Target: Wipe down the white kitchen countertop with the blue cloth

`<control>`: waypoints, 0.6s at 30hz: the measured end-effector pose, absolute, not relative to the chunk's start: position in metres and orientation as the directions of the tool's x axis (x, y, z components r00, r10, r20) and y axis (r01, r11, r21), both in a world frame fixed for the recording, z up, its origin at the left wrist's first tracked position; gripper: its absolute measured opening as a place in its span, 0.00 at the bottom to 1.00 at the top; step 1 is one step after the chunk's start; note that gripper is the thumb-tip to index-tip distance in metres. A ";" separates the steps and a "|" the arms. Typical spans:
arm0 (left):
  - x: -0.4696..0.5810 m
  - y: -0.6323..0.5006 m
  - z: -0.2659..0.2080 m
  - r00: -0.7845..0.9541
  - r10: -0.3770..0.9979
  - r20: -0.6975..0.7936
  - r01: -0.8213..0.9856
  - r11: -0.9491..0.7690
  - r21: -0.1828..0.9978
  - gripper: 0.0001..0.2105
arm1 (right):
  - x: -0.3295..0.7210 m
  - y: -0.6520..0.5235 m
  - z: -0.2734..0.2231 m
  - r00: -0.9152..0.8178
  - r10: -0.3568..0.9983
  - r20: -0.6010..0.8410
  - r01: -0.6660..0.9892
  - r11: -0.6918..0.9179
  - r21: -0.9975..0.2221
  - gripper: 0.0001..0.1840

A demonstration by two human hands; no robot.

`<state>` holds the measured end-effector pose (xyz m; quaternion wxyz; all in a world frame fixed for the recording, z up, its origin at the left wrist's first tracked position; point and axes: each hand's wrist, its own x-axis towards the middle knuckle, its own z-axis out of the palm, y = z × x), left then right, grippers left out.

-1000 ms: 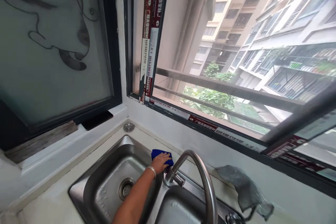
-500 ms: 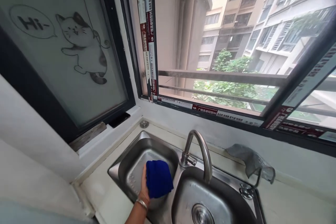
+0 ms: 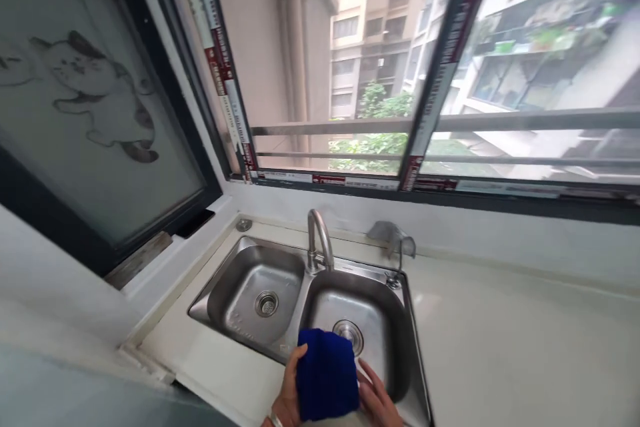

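Folded blue cloth [image 3: 327,373] held at steel double sink [image 3: 364,271], near edge
Left hand [image 3: 290,387] gripped it; right hand [image 3: 376,397] sat alongside, fingers half-open, contact unclear tbh.

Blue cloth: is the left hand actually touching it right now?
Touching. The head view shows the left hand against the left edge of the blue cloth, its thumb lapping over that edge with no gap showing.

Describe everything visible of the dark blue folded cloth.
The dark blue folded cloth looks like soft fabric, roughly square with wavy edges. Its broad side faces the camera, hiding part of the stainless-steel double sink. The bare left hand grips its left edge, thumb in front; the bare right hand is at its right edge, though contact is unclear.
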<state>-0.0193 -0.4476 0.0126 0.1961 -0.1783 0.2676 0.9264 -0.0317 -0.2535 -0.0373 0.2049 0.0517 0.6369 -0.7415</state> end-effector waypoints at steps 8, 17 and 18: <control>-0.010 -0.376 0.008 -0.928 0.087 -0.362 -0.372 -0.170 0.912 0.40 | -0.007 -0.229 -0.033 -0.920 -0.162 -0.357 0.384 -0.182 -0.905 0.32; -0.024 -0.343 0.047 -0.977 0.182 -0.110 -0.043 0.338 0.940 0.20 | -0.021 -0.145 -0.003 -0.966 -0.036 -0.257 0.258 -0.038 -0.965 0.31; -0.025 -0.342 0.043 -0.969 0.203 -0.143 -0.070 0.331 0.941 0.19 | -0.024 -0.134 -0.002 -0.967 -0.074 -0.244 0.247 -0.027 -0.969 0.29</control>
